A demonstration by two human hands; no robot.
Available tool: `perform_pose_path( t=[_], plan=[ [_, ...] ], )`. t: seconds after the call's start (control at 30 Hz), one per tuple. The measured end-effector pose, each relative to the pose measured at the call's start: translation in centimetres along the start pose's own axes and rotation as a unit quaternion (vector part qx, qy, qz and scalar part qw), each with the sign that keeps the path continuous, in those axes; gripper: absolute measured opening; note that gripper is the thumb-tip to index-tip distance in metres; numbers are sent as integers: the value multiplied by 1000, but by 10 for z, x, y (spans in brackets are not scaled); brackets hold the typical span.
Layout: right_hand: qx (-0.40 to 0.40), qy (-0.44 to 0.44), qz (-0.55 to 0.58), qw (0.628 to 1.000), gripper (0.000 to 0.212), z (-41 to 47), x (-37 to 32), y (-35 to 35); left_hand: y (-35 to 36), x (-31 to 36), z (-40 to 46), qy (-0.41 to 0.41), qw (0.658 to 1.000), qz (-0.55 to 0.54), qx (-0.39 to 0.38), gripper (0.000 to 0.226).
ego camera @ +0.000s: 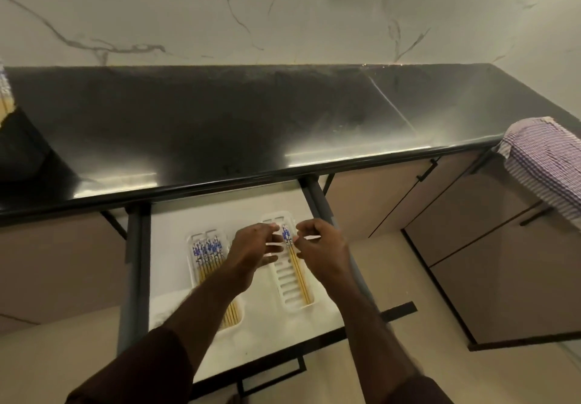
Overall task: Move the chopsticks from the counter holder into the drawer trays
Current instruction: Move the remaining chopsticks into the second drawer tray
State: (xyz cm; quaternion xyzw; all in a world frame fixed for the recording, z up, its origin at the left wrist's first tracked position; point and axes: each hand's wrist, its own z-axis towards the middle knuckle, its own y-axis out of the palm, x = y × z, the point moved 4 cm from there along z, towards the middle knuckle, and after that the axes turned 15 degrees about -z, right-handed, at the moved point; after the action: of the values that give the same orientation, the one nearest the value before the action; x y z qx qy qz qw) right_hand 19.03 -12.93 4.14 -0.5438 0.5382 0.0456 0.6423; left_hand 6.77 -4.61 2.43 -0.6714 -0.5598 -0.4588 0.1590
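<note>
Head view | left white slotted plastic tray (pixel 192 248) well stocked; right white tray (pixel 284 284) holds few blue-topped bamboo chopsticks (pixel 295 262) | left hand (pixel 251 251) fingers relaxed, empty; right hand (pixel 320 251) fingers' grip unclear | judged midway, more chopsticks (pixel 4 95) at desk (pixel 220 120) far left.

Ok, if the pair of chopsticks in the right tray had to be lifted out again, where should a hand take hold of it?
Probably by the blue patterned ends of the chopsticks, pinching from above. They lie flat along the right tray, whose walls block a sideways reach, and the right hand is already beside those ends.
</note>
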Motion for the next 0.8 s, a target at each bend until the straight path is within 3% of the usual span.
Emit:
perform_pose_path(
  t=[0.4,0.8],
  plan=[
    [0,-140,27,990,19,-88,-102,-29,-47,49,-120,141,985,-60,80,19],
    [-19,-251,55,966,15,-168,-248,92,-237,135,-219,249,951,-135,126,17]
  ],
)
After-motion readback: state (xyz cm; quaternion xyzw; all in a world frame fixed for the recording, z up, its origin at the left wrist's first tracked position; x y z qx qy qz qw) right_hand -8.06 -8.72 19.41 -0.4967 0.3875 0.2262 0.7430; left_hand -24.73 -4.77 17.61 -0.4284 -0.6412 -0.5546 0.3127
